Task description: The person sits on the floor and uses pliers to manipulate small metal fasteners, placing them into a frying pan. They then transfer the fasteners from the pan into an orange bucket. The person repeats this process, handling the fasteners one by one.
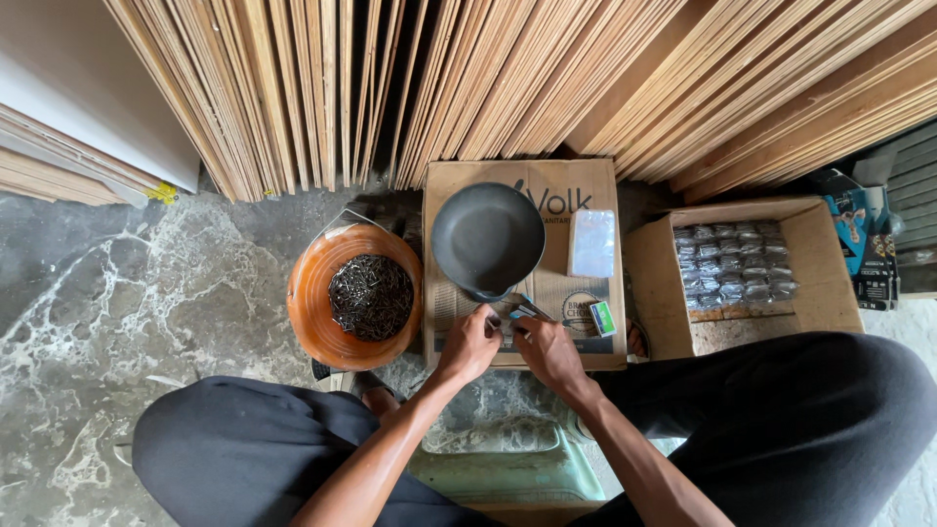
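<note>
1. The left hand (468, 344) and right hand (549, 351) met over a small clear packet (510, 318) on the flat cardboard box (576, 293); fingers pinched nearly closed, the grip partly hidden.
2. Judged risk: the slick packet could slip, spilling contents near the dark round pan (488, 237).
3. An orange bowl (314, 303) held dull metal nails (370, 296).

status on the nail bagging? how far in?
Done: filled small clear packets sit in rows in the open carton. In hand: left hand and right hand meet over something small, too hidden to identify, on the flat cardboard box beside the dark pan. Left: the orange bowl holds a heap of nails.
</note>
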